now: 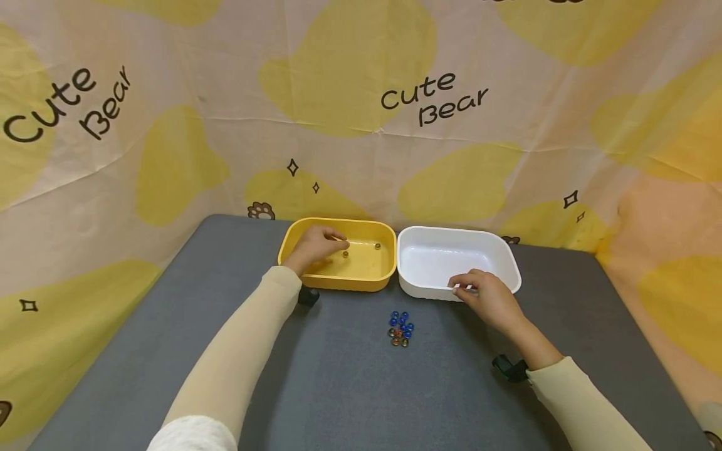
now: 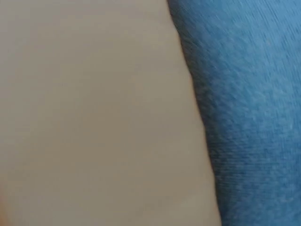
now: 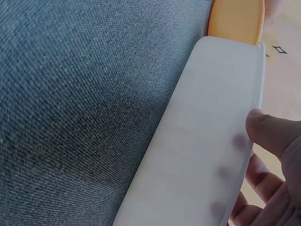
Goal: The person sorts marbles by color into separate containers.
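Note:
My left hand [image 1: 317,246] hovers over the inside of the yellow box [image 1: 350,285], thumb and forefinger stretched out with nothing visible between them. Just below its fingertips is an amber marble [image 1: 346,254], and a second amber marble [image 1: 377,246] lies farther right in that box. My right hand [image 1: 489,297] holds the front rim of the white box [image 1: 417,290]. In the right wrist view the thumb [image 3: 265,127] rests against the outside of the rim, and fingertips show as dark spots through the wall. The left wrist view shows mostly sleeve [image 2: 94,113].
A small cluster of blue marbles [image 1: 393,322] and brownish marbles [image 1: 396,342] lies on the grey table [image 1: 350,388], in front of the boxes. Both boxes stand side by side at the table's back edge, close to a printed cloth [image 1: 350,125].

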Demonstrator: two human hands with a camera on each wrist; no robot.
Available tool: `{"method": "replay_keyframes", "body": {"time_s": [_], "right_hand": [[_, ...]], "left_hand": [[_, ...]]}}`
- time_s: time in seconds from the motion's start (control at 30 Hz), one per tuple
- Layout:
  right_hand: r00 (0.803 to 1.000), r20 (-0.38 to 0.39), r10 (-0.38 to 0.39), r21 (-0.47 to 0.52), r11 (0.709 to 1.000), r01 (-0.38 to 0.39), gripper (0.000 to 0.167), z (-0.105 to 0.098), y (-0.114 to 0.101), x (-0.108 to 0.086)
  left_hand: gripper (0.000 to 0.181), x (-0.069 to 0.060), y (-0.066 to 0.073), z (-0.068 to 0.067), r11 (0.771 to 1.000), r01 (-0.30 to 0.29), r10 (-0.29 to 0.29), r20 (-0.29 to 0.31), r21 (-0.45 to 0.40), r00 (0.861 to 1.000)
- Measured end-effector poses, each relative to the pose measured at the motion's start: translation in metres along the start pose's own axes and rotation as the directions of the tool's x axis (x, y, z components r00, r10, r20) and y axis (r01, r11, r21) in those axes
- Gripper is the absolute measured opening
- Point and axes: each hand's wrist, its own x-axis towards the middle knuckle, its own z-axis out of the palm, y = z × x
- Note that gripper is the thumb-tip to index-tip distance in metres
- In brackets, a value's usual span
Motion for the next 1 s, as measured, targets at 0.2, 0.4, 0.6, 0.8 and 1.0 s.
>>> {"method": "replay_keyframes", "body": {"time_s": [0.2, 0.4, 0.6, 0.8, 1.0], "right_hand": [[1.000, -0.012, -0.007, 0.000, 1.000, 0.007, 0.014, 0.000, 0.001, 0.000], [1.000, -0.021, -0.011, -0.007, 1.000, 0.011, 0.014, 0.000, 0.001, -0.001], [0.999, -0.032, -0.013, -0.013, 1.000, 0.013, 0.015, 0.003, 0.000, -0.002], [0.998, -0.055, -0.025, -0.020, 1.000, 0.024, 0.015, 0.004, -0.001, -0.003], [0.997, -0.072, -0.030, -0.026, 0.999, 0.028, 0.015, 0.006, -0.001, -0.003]], "left_hand": [[0.027, -0.010, 0.006, 0.000, 0.998, -0.067, 0.067, -0.024, -0.009, 0.997], [0.028, -0.025, 0.009, 0.000, 0.990, -0.142, 0.143, -0.035, 0.012, 0.989], [0.027, -0.043, 0.014, 0.001, 0.986, -0.167, 0.168, -0.062, 0.018, 0.984], [0.024, -0.061, 0.021, 0.003, 0.977, -0.214, 0.214, -0.083, 0.009, 0.973], [0.027, -0.075, 0.025, 0.011, 0.966, -0.259, 0.260, -0.088, 0.016, 0.962]]}}
